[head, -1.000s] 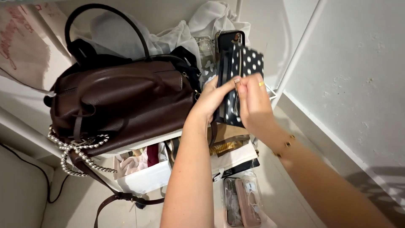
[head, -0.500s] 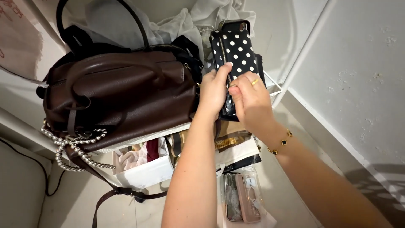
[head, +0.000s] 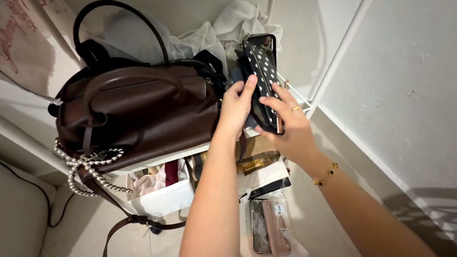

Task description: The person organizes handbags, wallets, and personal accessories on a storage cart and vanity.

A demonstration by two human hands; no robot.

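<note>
Behind hands: polka-dot case (head: pixel 263 71), btm hidden

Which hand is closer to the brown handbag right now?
Left. The left hand grips the polka-dot pouch right beside the brown handbag. The right hand holds the pouch's far side, farther off.

polka-dot pouch (head: pixel 263 71) | black with white dots, zipper running down its length | stood on end, tilted edge-on | pinched between left hand (head: pixel 236 107) and right hand (head: pixel 289 128), rising above both sets of fingers
</note>
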